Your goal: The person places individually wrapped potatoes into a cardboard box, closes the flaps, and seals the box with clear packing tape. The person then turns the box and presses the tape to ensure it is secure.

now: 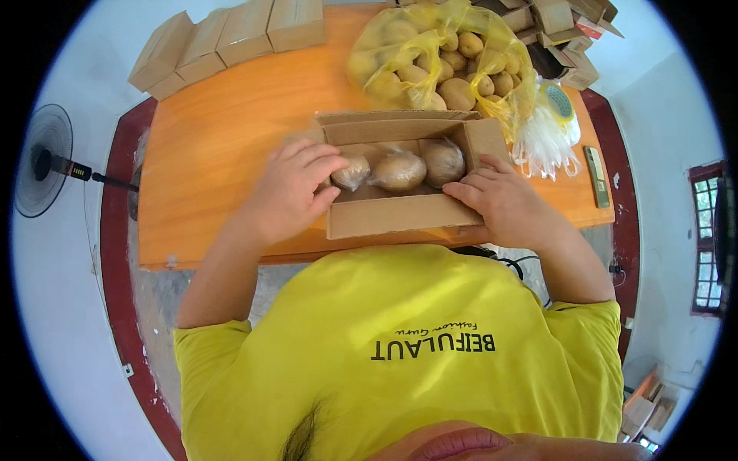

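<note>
An open cardboard box (400, 216) lies lengthwise near the front edge of the table, its flaps spread. Inside sit three potatoes in a row, each in clear plastic wrap: a left potato (353, 173), a middle potato (399, 170) and a right potato (443, 163). My left hand (296, 188) grips the box's left end, its fingertips reaching in beside the left potato. At the right end, my right hand (500, 198) is closed over the front corner, fingers on the inner side of the wall. The left end wall is mostly hidden by my hand.
Behind the box, a yellow plastic bag (369, 61) holds many loose potatoes. Closed cartons (246, 34) line the far left edge of the orange table (207, 177). At right are a tape roll (556, 102), clear plastic bags (542, 146), a phone (596, 177) and open boxes (573, 58).
</note>
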A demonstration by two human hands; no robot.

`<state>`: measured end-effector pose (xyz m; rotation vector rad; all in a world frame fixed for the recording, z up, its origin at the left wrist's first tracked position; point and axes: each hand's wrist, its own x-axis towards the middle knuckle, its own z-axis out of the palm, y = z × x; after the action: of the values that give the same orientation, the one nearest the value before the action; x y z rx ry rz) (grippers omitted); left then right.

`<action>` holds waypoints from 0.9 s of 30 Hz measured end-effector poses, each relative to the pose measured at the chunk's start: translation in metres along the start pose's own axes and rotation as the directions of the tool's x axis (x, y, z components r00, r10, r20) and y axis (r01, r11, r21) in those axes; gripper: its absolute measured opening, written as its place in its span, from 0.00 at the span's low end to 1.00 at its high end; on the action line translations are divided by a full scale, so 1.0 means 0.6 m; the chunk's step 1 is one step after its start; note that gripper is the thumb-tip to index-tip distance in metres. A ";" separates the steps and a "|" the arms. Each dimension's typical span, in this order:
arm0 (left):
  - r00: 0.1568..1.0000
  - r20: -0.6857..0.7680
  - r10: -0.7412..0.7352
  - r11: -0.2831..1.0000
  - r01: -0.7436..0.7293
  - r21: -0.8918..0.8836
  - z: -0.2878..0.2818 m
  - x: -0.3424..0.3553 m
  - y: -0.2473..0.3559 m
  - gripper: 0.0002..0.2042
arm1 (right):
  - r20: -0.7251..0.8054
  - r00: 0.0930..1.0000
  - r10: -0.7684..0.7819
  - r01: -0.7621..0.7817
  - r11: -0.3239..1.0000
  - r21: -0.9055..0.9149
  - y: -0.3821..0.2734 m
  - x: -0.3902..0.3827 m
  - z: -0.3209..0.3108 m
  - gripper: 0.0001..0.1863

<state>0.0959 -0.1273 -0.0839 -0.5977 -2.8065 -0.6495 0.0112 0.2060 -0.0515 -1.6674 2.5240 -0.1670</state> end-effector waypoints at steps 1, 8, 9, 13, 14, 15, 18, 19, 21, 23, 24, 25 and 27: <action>1.000 -0.006 0.003 1.000 -0.003 -0.019 0.005 0.003 0.005 0.19 | 0.010 1.000 0.010 -0.010 1.000 0.017 0.002 -0.008 -0.002 0.33; 0.999 -0.030 -0.040 0.988 0.036 -0.148 0.026 0.022 0.025 0.28 | 0.017 0.992 -0.124 0.119 0.973 0.196 0.033 -0.044 -0.027 0.39; 0.997 -0.042 -0.060 0.981 0.051 -0.189 0.024 0.025 0.026 0.30 | 0.004 0.997 -0.072 0.067 0.953 0.297 0.044 -0.045 -0.029 0.40; 0.996 0.068 -0.062 0.986 0.072 -0.151 0.009 0.032 0.025 0.39 | -0.136 0.984 0.112 -0.043 0.902 0.430 0.071 -0.026 -0.019 0.48; 0.993 0.098 -0.069 0.985 0.084 -0.150 0.003 0.035 0.026 0.42 | -0.202 0.968 0.148 -0.056 0.915 0.400 0.073 -0.016 -0.015 0.51; 0.988 0.128 -0.082 0.983 0.101 -0.153 0.002 0.035 0.026 0.44 | -0.181 0.971 0.154 -0.073 0.919 0.388 0.076 -0.010 -0.014 0.53; 0.990 0.122 -0.072 0.990 0.086 -0.114 0.005 0.034 0.017 0.51 | -0.108 0.976 0.187 -0.139 0.927 0.348 0.075 0.009 -0.018 0.59; 0.989 0.128 -0.073 0.989 0.088 -0.117 0.005 0.034 0.014 0.52 | -0.076 0.975 0.207 -0.171 0.928 0.331 0.072 0.015 -0.021 0.60; 0.988 0.138 -0.071 0.988 0.088 -0.125 0.004 0.035 0.009 0.53 | -0.020 0.971 0.237 -0.222 0.934 0.280 0.065 0.026 -0.029 0.61; 0.984 0.157 -0.083 0.988 0.102 -0.114 0.002 0.037 0.006 0.55 | 0.029 0.965 0.260 -0.260 0.942 0.211 0.059 0.037 -0.037 0.61; 0.982 0.167 -0.089 0.988 0.108 -0.108 0.002 0.039 0.006 0.55 | 0.046 0.964 0.261 -0.265 0.938 0.224 0.057 0.040 -0.042 0.62; 0.982 0.169 -0.079 0.987 0.101 -0.123 0.001 0.040 0.005 0.56 | 0.064 0.963 0.262 -0.270 0.933 0.237 0.057 0.043 -0.046 0.62; 0.983 0.173 -0.064 0.985 0.090 -0.150 -0.003 0.043 0.002 0.57 | 0.086 0.964 0.253 -0.266 0.940 0.216 0.056 0.049 -0.049 0.63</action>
<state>0.0733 -0.1184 -0.0748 -0.5997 -2.9664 -0.8812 -0.0354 0.1929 -0.0289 -1.2266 2.5394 -0.3611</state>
